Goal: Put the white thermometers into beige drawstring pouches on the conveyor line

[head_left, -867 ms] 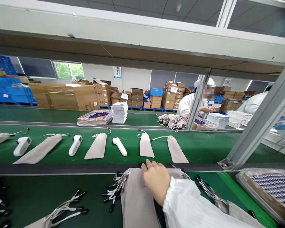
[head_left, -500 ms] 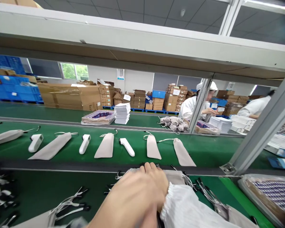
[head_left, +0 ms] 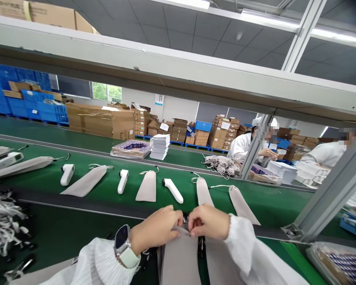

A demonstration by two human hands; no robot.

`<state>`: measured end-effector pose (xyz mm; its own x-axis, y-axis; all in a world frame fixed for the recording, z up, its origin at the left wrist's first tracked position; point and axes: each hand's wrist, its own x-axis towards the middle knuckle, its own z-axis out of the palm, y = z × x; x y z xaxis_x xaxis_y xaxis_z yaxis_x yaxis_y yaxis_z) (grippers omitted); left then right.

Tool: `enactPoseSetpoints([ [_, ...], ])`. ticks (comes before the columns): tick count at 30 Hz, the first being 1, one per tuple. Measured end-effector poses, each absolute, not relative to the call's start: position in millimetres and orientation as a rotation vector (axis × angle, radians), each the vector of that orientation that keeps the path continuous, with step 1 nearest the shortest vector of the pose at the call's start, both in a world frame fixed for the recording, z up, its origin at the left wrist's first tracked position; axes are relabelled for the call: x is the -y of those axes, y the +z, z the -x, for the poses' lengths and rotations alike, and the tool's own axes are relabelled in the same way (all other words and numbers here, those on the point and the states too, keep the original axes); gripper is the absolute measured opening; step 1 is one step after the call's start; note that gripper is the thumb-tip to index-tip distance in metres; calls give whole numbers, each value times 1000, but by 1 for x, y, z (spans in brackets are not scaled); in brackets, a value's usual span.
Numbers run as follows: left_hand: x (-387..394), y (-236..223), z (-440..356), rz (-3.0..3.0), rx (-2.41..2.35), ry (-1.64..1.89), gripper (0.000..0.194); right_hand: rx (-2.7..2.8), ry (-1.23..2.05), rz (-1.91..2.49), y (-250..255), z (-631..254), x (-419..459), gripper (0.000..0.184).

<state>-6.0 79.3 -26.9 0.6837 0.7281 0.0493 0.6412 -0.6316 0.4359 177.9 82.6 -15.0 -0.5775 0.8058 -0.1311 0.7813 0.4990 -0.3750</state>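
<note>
Both hands pinch the top end of a grey drawstring pouch (head_left: 180, 257) that lies over a pile of similar pouches near me. My left hand (head_left: 158, 228), with a watch at the wrist, grips its left upper edge. Close beside it, my right hand (head_left: 209, 221) has fingers bent on the right upper edge. To the right lies another grey pouch (head_left: 222, 261), partly under my right sleeve. Beyond my hands, on the green belt, white handheld thermometers (head_left: 173, 190) lie among more grey pouches (head_left: 146, 187). The pouch's cord is mostly hidden by my fingers.
A heap of white cords with black ends (head_left: 6, 225) lies at left. A slanting metal post (head_left: 332, 186) rises at right, near a plastic-wrapped tray (head_left: 338, 257). A shelf beam (head_left: 178, 67) crosses overhead. Co-workers in white sit across the belt beside stacked white booklets (head_left: 159, 146).
My left hand has come in from below and joined my right at the pouch's top. The view has tilted and turned left, and the thermometers and pouches appear further right.
</note>
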Motion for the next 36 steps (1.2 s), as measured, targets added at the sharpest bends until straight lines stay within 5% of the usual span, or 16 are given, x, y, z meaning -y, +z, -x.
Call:
enactPoseSetpoints([
  [2,-82,-29,8,-2508,-1019,297,4,2653,752,1274,-1,-170,-103,19],
  [5,-80,-24,10,-2491,-975,321,15,2486,519,1523,-2,-137,-147,27],
  [8,-76,-15,11,-2475,-939,368,19,2252,434,1922,-32,-103,-188,56],
  [15,-76,-10,9,-2497,-899,479,23,1925,476,1964,-65,-122,-217,65],
  [23,-82,-16,1,-2248,-834,751,23,1190,1158,690,-1,-185,-141,86],
  [30,-80,-17,-2,-2197,-843,851,24,968,1222,536,-7,-175,-129,78],
  [36,-85,-19,0,-2116,-971,1070,25,1274,1516,770,-8,-171,-123,35],
])
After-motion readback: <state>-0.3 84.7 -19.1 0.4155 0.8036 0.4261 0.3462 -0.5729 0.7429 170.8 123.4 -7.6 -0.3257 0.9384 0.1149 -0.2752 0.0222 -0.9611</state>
